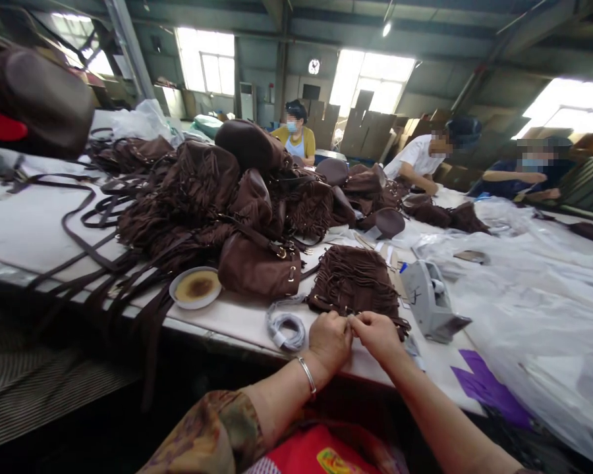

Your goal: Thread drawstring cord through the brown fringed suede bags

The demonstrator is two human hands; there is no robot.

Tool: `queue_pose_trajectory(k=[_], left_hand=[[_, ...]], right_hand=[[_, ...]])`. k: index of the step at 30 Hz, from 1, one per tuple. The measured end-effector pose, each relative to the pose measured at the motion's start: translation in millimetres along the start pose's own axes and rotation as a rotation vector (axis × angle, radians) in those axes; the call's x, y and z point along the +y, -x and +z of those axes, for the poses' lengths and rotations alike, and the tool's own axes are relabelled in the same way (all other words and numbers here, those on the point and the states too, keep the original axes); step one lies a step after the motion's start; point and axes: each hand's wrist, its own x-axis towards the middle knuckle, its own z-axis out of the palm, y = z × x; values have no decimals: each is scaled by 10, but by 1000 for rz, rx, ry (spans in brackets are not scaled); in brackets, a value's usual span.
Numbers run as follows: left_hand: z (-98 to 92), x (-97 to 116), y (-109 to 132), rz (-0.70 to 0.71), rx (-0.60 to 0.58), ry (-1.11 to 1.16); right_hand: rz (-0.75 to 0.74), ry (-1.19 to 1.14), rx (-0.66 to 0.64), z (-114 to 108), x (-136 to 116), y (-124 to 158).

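Observation:
A dark brown fringed bag [356, 280] lies on the table right in front of me. At its near edge my left hand [330, 339] and my right hand [375, 332] meet with their fingertips pinched together. Whatever sits between the fingertips is too small to make out. Left of my left hand lies a coil of grey cord [285, 329]. A smooth brown bag [259, 266] with gold-coloured eyelets rests just beyond the coil.
A large heap of brown bags [192, 191] with trailing straps covers the table's left and middle. A round dish [196, 289] stands near the front edge. At the right are a grey tape dispenser [432, 299], purple material [491, 388] and plastic sheeting [538, 296]. Several people work nearby.

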Motion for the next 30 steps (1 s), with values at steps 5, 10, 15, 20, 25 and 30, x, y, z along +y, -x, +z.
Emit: queue_pose_trajectory(k=[5, 10, 15, 20, 25, 30], left_hand=[[42, -10, 6, -1, 4, 7], [67, -6, 25, -105, 49, 64], [38, 0, 32, -13, 58, 42], [-7, 21, 17, -20, -6, -23], [-51, 51, -7, -38, -48, -40], [-79, 61, -40, -72, -73, -25]], right_hand=[[37, 188, 44, 12, 27, -39], [44, 260, 42, 38, -7, -48], [31, 281, 24, 43, 7, -47], [-26, 207, -6, 4, 108, -8], [14, 37, -25, -32, 192, 55], [11, -88, 26, -2, 203, 60]])
